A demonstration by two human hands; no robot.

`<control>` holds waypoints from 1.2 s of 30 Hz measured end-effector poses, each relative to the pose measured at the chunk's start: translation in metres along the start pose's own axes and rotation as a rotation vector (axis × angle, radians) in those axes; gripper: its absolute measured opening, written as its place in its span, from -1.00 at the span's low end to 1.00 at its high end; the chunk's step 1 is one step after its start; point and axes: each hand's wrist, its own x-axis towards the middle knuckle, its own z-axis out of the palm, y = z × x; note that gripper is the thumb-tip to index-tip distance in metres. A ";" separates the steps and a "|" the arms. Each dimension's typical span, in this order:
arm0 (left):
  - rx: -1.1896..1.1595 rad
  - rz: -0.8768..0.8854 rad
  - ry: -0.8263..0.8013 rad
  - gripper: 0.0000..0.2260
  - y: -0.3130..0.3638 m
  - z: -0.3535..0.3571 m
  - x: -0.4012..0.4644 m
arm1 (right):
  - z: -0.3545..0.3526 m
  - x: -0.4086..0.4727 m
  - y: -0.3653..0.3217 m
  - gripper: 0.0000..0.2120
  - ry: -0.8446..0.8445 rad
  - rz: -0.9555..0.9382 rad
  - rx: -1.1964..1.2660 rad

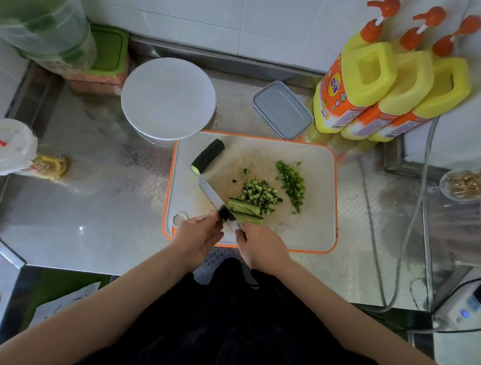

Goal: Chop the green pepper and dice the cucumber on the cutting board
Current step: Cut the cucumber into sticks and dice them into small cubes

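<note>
A white cutting board (pixel 311 169) with an orange rim lies on the steel counter. An uncut dark cucumber half (pixel 208 156) rests at the board's far left corner. A heap of diced cucumber (pixel 256 194) lies mid-board, with chopped green pepper (pixel 293 183) to its right. Long cucumber strips (pixel 245 210) lie at the near side, against the knife (pixel 212 195). My right hand (pixel 261 245) grips the knife handle, with the blade pointing away and to the left. The fingertips of my left hand (pixel 197 235) touch the knife where blade meets handle.
A white round plate (pixel 168 96) stands just beyond the board's left corner and a grey lidded box (pixel 282 109) behind it. Three yellow pump bottles (pixel 381 86) line the right. A lidded drink cup (pixel 8 144) is far left. Cables (pixel 413 231) run down the right.
</note>
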 end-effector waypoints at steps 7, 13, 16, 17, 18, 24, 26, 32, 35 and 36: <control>0.014 -0.051 -0.020 -0.71 0.011 -0.003 0.001 | -0.019 -0.012 -0.009 -0.63 0.020 -0.013 -0.033; 0.043 -0.041 -0.028 -0.68 0.015 -0.009 0.002 | -0.022 -0.020 -0.012 -0.62 0.051 -0.028 -0.062; 0.048 -0.037 -0.029 -0.66 0.015 -0.009 0.003 | -0.024 -0.024 -0.016 -0.62 0.055 -0.022 -0.080; 0.052 -0.036 -0.027 -0.65 0.015 -0.008 0.003 | -0.024 -0.025 -0.017 -0.62 0.057 -0.023 -0.084; 0.057 -0.035 -0.026 -0.65 0.015 -0.008 0.003 | -0.025 -0.026 -0.018 -0.62 0.057 -0.026 -0.089; 0.076 -0.023 -0.001 -0.64 0.013 -0.006 0.004 | -0.027 -0.029 -0.018 -0.72 0.056 -0.034 -0.111; 0.081 -0.016 0.006 -0.64 0.012 -0.006 0.004 | -0.026 -0.030 -0.020 -0.80 0.060 -0.035 -0.112; 0.087 -0.008 0.017 -0.69 0.011 -0.006 0.003 | -0.022 -0.027 -0.021 -0.83 0.053 -0.026 -0.142; 0.088 -0.010 0.021 -0.72 0.011 -0.006 0.003 | -0.020 -0.025 -0.021 -0.82 0.056 -0.025 -0.138; 0.087 -0.011 0.022 -0.73 0.011 -0.006 0.003 | -0.019 -0.025 -0.021 -0.82 0.060 -0.027 -0.138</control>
